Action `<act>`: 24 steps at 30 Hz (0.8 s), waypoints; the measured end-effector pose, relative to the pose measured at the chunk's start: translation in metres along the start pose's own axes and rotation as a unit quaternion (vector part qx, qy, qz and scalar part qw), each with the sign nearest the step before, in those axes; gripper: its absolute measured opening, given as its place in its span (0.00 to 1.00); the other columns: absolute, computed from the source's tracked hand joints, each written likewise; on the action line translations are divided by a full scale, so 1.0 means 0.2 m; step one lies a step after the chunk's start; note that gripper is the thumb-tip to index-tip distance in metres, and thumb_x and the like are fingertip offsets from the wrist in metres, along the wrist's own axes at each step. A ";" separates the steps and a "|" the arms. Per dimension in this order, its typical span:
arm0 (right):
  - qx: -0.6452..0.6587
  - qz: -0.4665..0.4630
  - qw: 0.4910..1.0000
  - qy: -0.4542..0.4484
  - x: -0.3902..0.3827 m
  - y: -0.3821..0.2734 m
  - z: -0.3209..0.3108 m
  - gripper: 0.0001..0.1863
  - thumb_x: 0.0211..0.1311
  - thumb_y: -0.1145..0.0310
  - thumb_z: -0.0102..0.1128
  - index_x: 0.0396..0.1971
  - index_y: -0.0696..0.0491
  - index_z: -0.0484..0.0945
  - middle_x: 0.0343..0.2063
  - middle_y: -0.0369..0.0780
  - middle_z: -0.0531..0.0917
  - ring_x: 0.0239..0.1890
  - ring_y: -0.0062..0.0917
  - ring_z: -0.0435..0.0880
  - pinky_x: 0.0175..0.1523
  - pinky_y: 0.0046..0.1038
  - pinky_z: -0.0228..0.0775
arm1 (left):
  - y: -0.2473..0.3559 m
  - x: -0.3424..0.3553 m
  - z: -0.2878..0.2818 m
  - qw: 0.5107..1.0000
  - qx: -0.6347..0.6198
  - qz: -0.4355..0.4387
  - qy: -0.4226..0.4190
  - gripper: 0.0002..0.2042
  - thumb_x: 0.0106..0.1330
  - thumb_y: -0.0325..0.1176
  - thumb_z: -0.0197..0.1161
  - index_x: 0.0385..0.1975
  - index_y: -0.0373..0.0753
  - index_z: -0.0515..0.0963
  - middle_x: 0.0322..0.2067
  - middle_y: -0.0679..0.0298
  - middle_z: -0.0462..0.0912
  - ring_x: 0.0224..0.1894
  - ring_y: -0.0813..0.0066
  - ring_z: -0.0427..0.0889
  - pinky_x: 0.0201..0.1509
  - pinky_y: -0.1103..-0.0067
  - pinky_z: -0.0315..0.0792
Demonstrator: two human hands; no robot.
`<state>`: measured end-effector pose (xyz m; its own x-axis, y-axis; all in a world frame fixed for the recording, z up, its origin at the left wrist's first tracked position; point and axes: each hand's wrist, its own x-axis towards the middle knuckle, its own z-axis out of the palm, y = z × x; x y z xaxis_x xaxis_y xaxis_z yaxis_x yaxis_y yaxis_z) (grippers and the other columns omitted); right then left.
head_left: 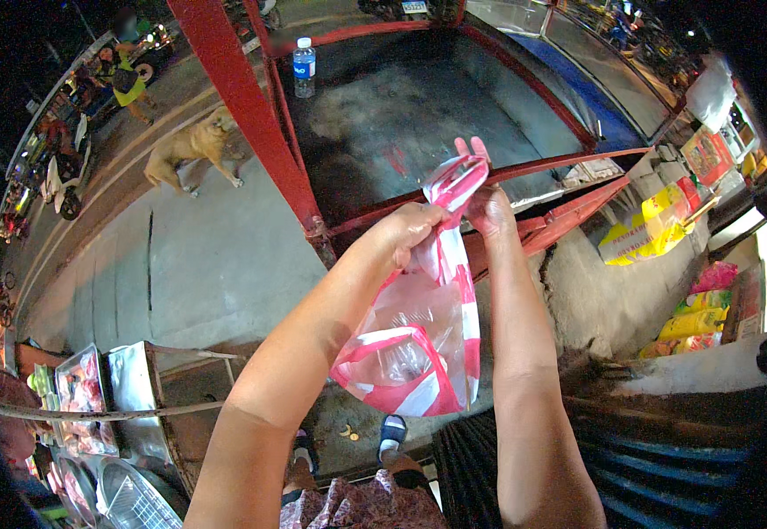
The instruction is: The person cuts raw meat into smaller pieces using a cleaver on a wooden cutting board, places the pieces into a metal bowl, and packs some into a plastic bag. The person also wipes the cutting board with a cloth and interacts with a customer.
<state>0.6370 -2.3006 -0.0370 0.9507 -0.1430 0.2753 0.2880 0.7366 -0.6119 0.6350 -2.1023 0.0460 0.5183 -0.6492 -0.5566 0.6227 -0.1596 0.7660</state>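
A pink-and-white striped plastic bag (pixel 426 304) hangs in front of me, partly see-through. Something of clear plastic shows faintly inside it; I cannot make out its kind. My left hand (pixel 412 229) is closed around the gathered side of the bag below its top. Against the upper right edge of the bag is my right hand (pixel 492 210), with the twisted handle across it. Two of its fingertips stick up past the bag, and the rest of its grip is partly hidden. Both hands are beside the near edge of a red-framed stand with a dark top (pixel 375 115).
A clear water bottle (pixel 304 69) stands on the dark top's far left. A tan dog (pixel 191 152) is on the pavement. Metal trays (pixel 141 397) lie at lower left. At right are a yellow sack (pixel 648 231) and several coloured packages (pixel 694 324). A red post (pixel 247 115) rises left of the stand.
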 end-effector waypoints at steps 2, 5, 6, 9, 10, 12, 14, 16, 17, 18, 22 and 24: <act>-0.067 -0.011 0.998 -0.014 0.02 0.04 -0.09 0.38 0.58 0.50 0.63 0.68 0.42 0.62 0.67 0.40 0.66 0.61 0.34 0.72 0.64 0.39 0.67 | 0.00 0.02 0.01 1.000 -0.003 0.022 -0.019 0.07 0.65 0.33 0.58 0.31 0.35 0.75 0.24 0.61 0.78 0.24 0.65 0.81 0.33 0.62 0.81; -0.051 0.023 0.998 -0.006 0.03 0.08 -0.21 0.43 0.47 0.45 0.71 0.63 0.47 0.67 0.59 0.44 0.74 0.58 0.39 0.75 0.63 0.44 0.69 | -0.02 0.04 0.01 0.998 -0.005 0.016 -0.068 0.08 0.60 0.36 0.62 0.29 0.38 0.79 0.25 0.60 0.83 0.23 0.66 0.83 0.31 0.60 0.80; -0.033 0.008 0.999 0.009 0.02 0.09 -0.24 0.40 0.49 0.47 0.70 0.61 0.48 0.68 0.56 0.43 0.76 0.57 0.39 0.76 0.62 0.44 0.69 | -0.03 0.07 0.02 0.999 0.006 0.032 -0.041 0.07 0.60 0.36 0.61 0.27 0.40 0.80 0.22 0.62 0.82 0.21 0.67 0.83 0.29 0.60 0.80; -0.046 0.010 0.987 0.154 -0.04 0.08 -0.24 0.30 0.58 0.52 0.63 0.58 0.52 0.71 0.51 0.43 0.80 0.53 0.39 0.78 0.59 0.45 0.70 | -0.08 0.12 0.03 0.992 -0.040 0.083 -0.087 0.08 0.57 0.35 0.63 0.32 0.40 0.80 0.26 0.64 0.82 0.25 0.69 0.82 0.33 0.63 0.80; -0.062 0.008 0.986 0.152 -0.07 0.07 -0.22 0.26 0.61 0.54 0.59 0.55 0.53 0.72 0.49 0.43 0.80 0.51 0.38 0.79 0.58 0.45 0.71 | -0.10 0.13 0.04 0.990 -0.031 0.112 -0.079 0.09 0.58 0.37 0.65 0.34 0.41 0.81 0.28 0.66 0.81 0.29 0.72 0.81 0.38 0.66 0.78; -0.075 0.014 0.976 0.204 -0.13 0.05 -0.17 0.20 0.65 0.57 0.54 0.49 0.55 0.74 0.45 0.42 0.81 0.45 0.34 0.81 0.53 0.42 0.74 | -0.16 0.13 0.04 0.993 0.010 0.112 -0.046 0.18 0.58 0.48 0.69 0.40 0.41 0.82 0.33 0.68 0.82 0.38 0.75 0.78 0.41 0.68 0.73; -0.081 0.027 0.969 0.230 -0.17 0.04 -0.14 0.16 0.66 0.59 0.53 0.46 0.55 0.75 0.43 0.42 0.81 0.42 0.31 0.82 0.48 0.38 0.77 | -0.20 0.14 0.04 0.996 0.021 0.083 0.000 0.24 0.55 0.52 0.73 0.40 0.37 0.81 0.32 0.64 0.82 0.35 0.73 0.80 0.37 0.72 0.75; -0.098 0.031 0.967 0.233 -0.18 0.04 -0.17 0.16 0.66 0.60 0.53 0.46 0.55 0.75 0.43 0.41 0.81 0.40 0.30 0.82 0.46 0.37 0.77 | -0.23 0.18 0.00 0.989 0.000 0.117 -0.092 0.22 0.54 0.45 0.75 0.39 0.35 0.80 0.32 0.62 0.83 0.31 0.72 0.80 0.34 0.72 0.76; -0.110 0.031 0.966 0.233 -0.17 0.05 -0.20 0.16 0.66 0.60 0.53 0.46 0.55 0.75 0.42 0.41 0.81 0.40 0.30 0.82 0.45 0.36 0.78 | -0.25 0.20 -0.01 0.985 -0.001 0.120 -0.122 0.20 0.54 0.41 0.75 0.40 0.35 0.80 0.32 0.63 0.83 0.31 0.72 0.80 0.34 0.71 0.76; -0.123 0.032 0.964 0.233 -0.16 0.05 -0.24 0.15 0.66 0.60 0.53 0.45 0.55 0.75 0.42 0.41 0.81 0.39 0.30 0.83 0.44 0.36 0.78 | -0.27 0.22 -0.02 0.987 0.020 0.131 -0.087 0.19 0.54 0.38 0.75 0.41 0.34 0.80 0.32 0.64 0.83 0.30 0.74 0.80 0.33 0.72 0.76; -0.182 0.039 0.957 0.221 -0.09 0.03 -0.44 0.14 0.66 0.61 0.53 0.45 0.55 0.75 0.41 0.41 0.81 0.36 0.28 0.83 0.41 0.33 0.79 | -0.35 0.30 0.02 0.966 0.008 0.248 -0.066 0.15 0.54 0.28 0.70 0.41 0.34 0.80 0.30 0.66 0.83 0.27 0.79 0.78 0.29 0.75 0.74; -0.210 0.044 0.955 0.206 -0.07 0.02 -0.49 0.14 0.66 0.61 0.54 0.44 0.55 0.74 0.41 0.41 0.81 0.35 0.27 0.83 0.39 0.32 0.79 | -0.39 0.32 0.03 0.956 -0.031 0.290 -0.042 0.14 0.54 0.26 0.68 0.41 0.34 0.80 0.29 0.68 0.82 0.28 0.82 0.78 0.34 0.79 0.74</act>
<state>0.6356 -2.3605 -0.1171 0.9131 -0.4044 -0.0527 0.1437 0.4400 -0.8864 0.6154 -2.1352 -0.0474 0.7394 -0.6731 -0.0145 0.2801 0.2879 0.9158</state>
